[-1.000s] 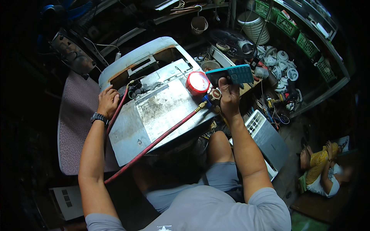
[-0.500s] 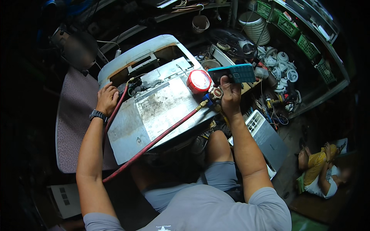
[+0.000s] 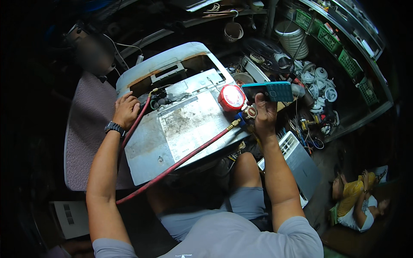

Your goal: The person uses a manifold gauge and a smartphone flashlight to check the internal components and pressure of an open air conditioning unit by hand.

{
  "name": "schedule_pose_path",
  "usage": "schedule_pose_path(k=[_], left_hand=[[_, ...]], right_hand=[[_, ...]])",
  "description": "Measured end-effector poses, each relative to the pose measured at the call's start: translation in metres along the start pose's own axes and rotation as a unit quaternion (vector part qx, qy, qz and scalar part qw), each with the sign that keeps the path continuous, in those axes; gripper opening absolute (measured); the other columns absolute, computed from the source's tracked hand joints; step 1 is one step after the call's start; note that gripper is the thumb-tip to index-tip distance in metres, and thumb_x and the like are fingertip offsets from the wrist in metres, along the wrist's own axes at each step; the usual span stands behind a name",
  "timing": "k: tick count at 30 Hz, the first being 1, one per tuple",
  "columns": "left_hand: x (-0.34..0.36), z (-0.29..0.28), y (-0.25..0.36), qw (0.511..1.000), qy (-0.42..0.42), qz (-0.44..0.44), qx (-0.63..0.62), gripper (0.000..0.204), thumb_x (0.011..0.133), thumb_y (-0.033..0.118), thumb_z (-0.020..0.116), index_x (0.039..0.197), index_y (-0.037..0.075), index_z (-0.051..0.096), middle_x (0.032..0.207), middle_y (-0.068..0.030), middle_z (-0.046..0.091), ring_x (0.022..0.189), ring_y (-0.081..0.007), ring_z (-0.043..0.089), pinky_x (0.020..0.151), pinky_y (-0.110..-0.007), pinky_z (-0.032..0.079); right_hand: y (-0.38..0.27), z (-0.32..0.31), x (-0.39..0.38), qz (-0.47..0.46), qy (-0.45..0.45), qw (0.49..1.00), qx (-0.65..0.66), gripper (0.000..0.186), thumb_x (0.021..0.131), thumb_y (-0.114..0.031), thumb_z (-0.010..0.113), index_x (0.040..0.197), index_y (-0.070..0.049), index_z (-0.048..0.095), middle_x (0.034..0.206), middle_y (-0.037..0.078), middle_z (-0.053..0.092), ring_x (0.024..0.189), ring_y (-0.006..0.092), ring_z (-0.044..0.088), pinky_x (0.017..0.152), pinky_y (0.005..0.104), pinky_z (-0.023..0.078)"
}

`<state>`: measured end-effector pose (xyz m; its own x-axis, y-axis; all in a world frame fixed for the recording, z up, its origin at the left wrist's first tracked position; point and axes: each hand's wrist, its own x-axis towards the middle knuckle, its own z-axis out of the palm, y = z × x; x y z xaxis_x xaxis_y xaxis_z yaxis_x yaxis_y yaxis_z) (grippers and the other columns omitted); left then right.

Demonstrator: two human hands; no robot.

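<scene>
My right hand (image 3: pixel 265 118) is closed round a teal keypad phone (image 3: pixel 282 91), held up beside a round red pressure gauge (image 3: pixel 232 97) whose face is brightly lit. Just below the gauge sits a valve with a pale knob (image 3: pixel 251 112) and a brass fitting. From that fitting a red hose (image 3: pixel 185 158) runs down to the left across a worn metal appliance casing (image 3: pixel 144 152). My left hand (image 3: pixel 126 111) lies on the casing's left edge, fingers loosely bent and holding nothing, close to the hose end at the brass joint.
A speckled pinkish board (image 3: pixel 86 146) stands to the left of the casing. At the right lie a grey panelled unit (image 3: pixel 299 161), tangled wires and several white plastic parts (image 3: pixel 320 84). Green baskets (image 3: pixel 329 38) line a shelf. Another person (image 3: pixel 359 206) sits at lower right.
The whole view has shifted slightly, so the casing, gauge and phone appear a little lower and further right. Both hands keep their places relative to the casing and phone.
</scene>
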<state>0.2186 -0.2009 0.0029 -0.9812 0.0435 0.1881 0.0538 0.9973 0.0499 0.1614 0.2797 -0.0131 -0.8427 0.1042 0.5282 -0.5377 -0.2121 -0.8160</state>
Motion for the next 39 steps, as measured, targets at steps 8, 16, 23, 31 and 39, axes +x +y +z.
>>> schedule_pose_path(k=[8,16,23,31,39], left_hand=[[0.003,0.004,-0.006,1.0,0.008,0.013,0.014,0.034,0.1,0.029,0.047,0.109,0.009,0.073,0.128,-0.0075,0.065,0.145,-0.0278,0.041,0.119,-0.052,0.024],[0.001,0.001,0.0,1.0,0.004,0.009,0.001,0.036,0.1,0.029,0.046,0.108,0.005,0.072,0.126,-0.0105,0.064,0.145,-0.0287,0.039,0.119,-0.052,0.023],[0.0,0.0,0.0,1.0,0.014,0.015,-0.001,0.035,0.099,0.027,0.047,0.107,0.005,0.072,0.125,-0.0106,0.065,0.144,-0.0299,0.04,0.119,-0.053,0.023],[0.002,-0.01,0.007,0.999,-0.011,0.032,0.006,0.032,0.1,0.023,0.045,0.109,0.005,0.07,0.123,-0.0118,0.063,0.146,-0.0315,0.038,0.121,-0.054,0.022],[0.002,-0.018,0.014,0.998,-0.03,0.029,0.037,0.035,0.099,0.022,0.042,0.111,0.005,0.07,0.123,-0.0115,0.063,0.149,-0.0296,0.037,0.124,-0.057,0.014]], right_hand=[[0.018,-0.009,0.0,0.029,-0.026,0.998,0.052,0.025,0.107,-0.019,0.061,0.128,-0.006,0.059,0.118,0.005,0.069,0.108,0.0143,0.064,0.096,0.0305,0.049],[0.017,-0.012,0.003,0.004,-0.032,0.999,-0.017,0.03,0.108,-0.019,0.059,0.134,-0.007,0.053,0.122,0.007,0.067,0.109,0.0159,0.065,0.097,0.0319,0.05],[0.018,-0.006,0.005,0.05,-0.005,0.998,0.044,0.028,0.108,-0.02,0.06,0.132,-0.008,0.054,0.118,0.006,0.068,0.106,0.0154,0.066,0.092,0.0334,0.053],[0.014,-0.008,-0.001,0.104,0.022,0.994,0.016,0.024,0.107,-0.027,0.062,0.121,-0.008,0.06,0.096,0.002,0.069,0.086,0.0101,0.067,0.074,0.0266,0.054],[0.011,-0.006,-0.004,0.096,0.025,0.995,0.015,0.047,0.107,-0.032,0.06,0.141,-0.004,0.044,0.112,0.011,0.065,0.092,0.0152,0.067,0.07,0.0253,0.058]])
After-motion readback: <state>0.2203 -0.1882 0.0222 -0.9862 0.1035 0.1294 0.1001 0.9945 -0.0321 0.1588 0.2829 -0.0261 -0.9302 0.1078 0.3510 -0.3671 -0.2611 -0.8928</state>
